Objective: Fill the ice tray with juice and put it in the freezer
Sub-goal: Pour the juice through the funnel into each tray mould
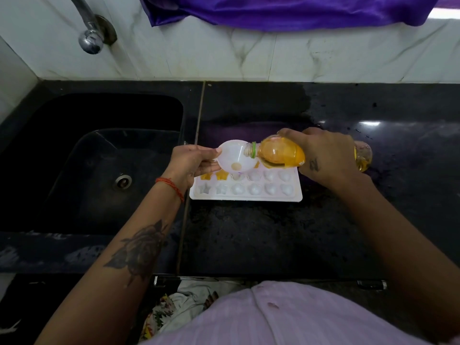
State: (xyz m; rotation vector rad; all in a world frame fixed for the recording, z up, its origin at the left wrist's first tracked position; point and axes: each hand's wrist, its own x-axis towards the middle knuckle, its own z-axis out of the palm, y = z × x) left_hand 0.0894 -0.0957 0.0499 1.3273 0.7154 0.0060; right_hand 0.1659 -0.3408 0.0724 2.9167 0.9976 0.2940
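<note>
A white ice tray (245,196) with star and heart moulds lies on the black counter. A few moulds in its far rows hold orange juice; the near row looks dry. My left hand (191,161) grips a white funnel (230,158) held over the tray's far rows. My right hand (323,155) grips a clear juice bottle (281,154), tipped on its side with its open neck inside the funnel's bowl. A little juice shows at the funnel's bottom hole. The bottle's base sticks out to the right behind my hand.
A black sink (99,155) with a metal drain sits left of the tray, under a chrome tap (90,38). White marble wall tiles rise behind the counter (273,232), with a purple cloth (286,11) draped above. The counter's front edge lies close to my body.
</note>
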